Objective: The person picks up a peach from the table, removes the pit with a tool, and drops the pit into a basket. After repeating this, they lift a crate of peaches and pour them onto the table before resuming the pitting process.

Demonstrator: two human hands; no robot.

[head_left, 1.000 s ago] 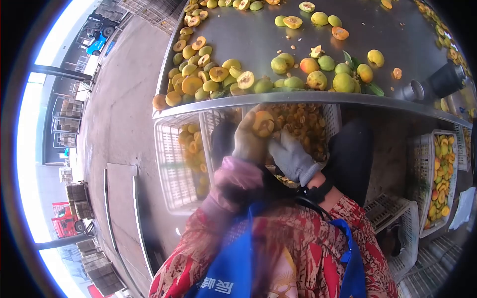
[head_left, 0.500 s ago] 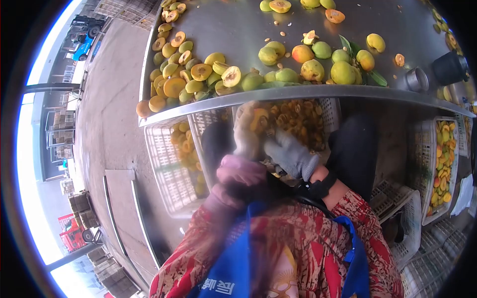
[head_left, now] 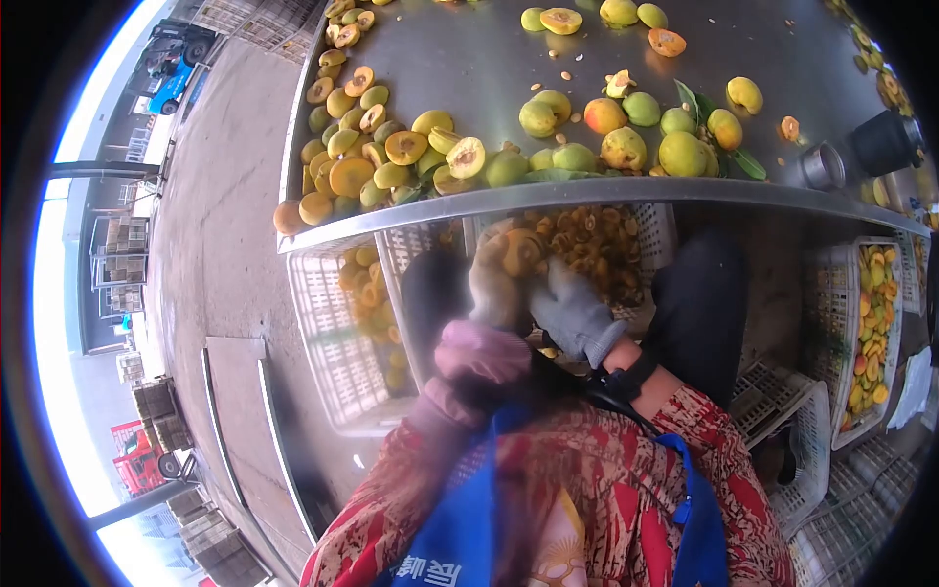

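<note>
My left hand [head_left: 497,284], in a whitish glove with a pink cuff, is closed around an apricot [head_left: 524,252] whose orange flesh shows. Against that fruit rests my right hand [head_left: 577,311] in a grey glove, its fingers curled in; what they hold, if anything, is hidden and slightly blurred. Both hands are below the metal table's front edge [head_left: 548,192], over a white crate [head_left: 653,235] of pitted apricot pieces [head_left: 587,240]. Halved and whole apricots [head_left: 406,147] lie piled along the table's left side.
A second white crate [head_left: 337,377] with apricot halves stands at my left. To the right is another crate of fruit [head_left: 869,333]. A steel cup [head_left: 822,166] and a dark container [head_left: 885,140] stand on the table. Forklifts [head_left: 174,59] and stacked crates [head_left: 125,249] appear far left.
The whole view has shifted slightly. My left hand has turned the apricot a little, and my right hand stays close beside it.
</note>
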